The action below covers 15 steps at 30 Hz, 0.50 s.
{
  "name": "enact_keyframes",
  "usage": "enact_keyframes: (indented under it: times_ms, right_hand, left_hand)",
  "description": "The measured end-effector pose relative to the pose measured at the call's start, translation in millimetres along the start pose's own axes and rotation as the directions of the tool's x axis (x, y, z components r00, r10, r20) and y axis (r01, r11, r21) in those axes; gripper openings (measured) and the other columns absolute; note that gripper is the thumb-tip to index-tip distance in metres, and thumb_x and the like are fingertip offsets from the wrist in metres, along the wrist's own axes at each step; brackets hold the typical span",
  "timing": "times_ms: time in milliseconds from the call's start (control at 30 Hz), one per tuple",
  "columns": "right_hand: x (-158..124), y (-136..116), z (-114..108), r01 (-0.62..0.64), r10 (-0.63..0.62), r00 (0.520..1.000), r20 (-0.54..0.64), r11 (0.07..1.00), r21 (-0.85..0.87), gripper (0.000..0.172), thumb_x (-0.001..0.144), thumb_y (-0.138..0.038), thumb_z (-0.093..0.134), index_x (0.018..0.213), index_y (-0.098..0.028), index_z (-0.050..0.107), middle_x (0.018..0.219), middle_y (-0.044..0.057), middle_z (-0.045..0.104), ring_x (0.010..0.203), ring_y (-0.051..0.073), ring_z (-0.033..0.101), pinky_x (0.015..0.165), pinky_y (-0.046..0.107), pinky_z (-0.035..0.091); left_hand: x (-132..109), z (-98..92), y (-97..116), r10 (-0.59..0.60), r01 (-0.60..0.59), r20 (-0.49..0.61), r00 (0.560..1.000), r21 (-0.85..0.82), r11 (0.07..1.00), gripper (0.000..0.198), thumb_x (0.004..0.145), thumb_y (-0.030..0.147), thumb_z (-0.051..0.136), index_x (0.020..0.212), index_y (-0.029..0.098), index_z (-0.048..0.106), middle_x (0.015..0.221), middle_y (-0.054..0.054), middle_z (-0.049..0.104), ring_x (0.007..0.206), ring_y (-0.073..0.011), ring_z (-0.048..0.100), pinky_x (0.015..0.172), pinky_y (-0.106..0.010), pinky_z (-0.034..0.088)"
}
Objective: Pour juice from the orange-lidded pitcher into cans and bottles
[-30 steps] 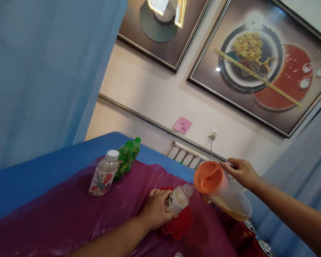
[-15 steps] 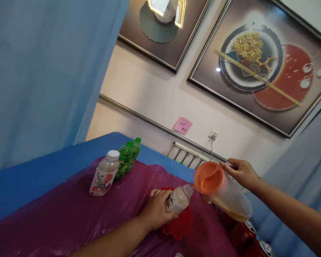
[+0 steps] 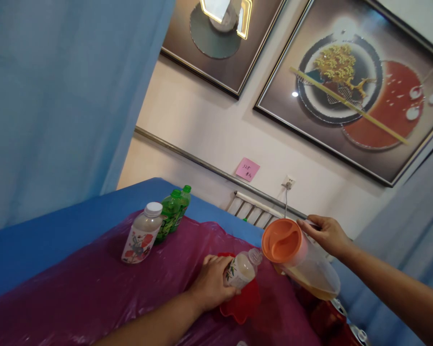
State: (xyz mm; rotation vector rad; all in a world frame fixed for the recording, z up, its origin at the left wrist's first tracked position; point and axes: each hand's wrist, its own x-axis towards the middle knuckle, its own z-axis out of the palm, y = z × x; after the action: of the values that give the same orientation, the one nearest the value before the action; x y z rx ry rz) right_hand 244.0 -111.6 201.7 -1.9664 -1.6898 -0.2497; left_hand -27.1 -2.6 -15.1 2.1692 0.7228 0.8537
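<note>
My left hand (image 3: 210, 283) is wrapped round a small open bottle (image 3: 242, 269) with a leaf-print label, tilted over a red tray (image 3: 243, 304). My right hand (image 3: 326, 234) grips the handle of a clear pitcher (image 3: 303, 263) with an orange lid (image 3: 281, 240). The pitcher is tipped toward me, its lid edge right beside the bottle's mouth. Pale yellow liquid lies in the pitcher's lower side. The bottle holds whitish liquid.
A capped bottle with a flowered label (image 3: 141, 234) and two green bottles (image 3: 173, 213) stand at the back left on the purple plastic sheet (image 3: 94, 293) over a blue table (image 3: 39, 240). Red cans (image 3: 341, 322) lie at the lower right. A blue curtain hangs left.
Almost nothing has changed; both hands hold the bottle and pitcher in the same pose, with only a slight shift of the view.
</note>
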Motion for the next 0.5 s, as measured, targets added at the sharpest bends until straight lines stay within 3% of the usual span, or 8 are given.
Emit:
enact_keyframes:
  times_ms: [500]
  right_hand:
    - [-2.8,3.3,4.4,0.003,-0.003,1.000,-0.014,1.000,0.021,0.057,0.083,-0.072,0.052,0.058,-0.024,0.031,0.057,-0.006,0.022,0.054,0.010,0.024,0.049,0.025,0.019]
  left_hand:
    - [1.0,-1.1,0.8,-0.008,0.008,0.000,1.000,0.018,1.000,0.070,0.057,0.038,0.087,0.123,0.029,0.065,0.119,-0.002,0.073,0.115,-0.0313,0.061,0.108,-0.044,0.034]
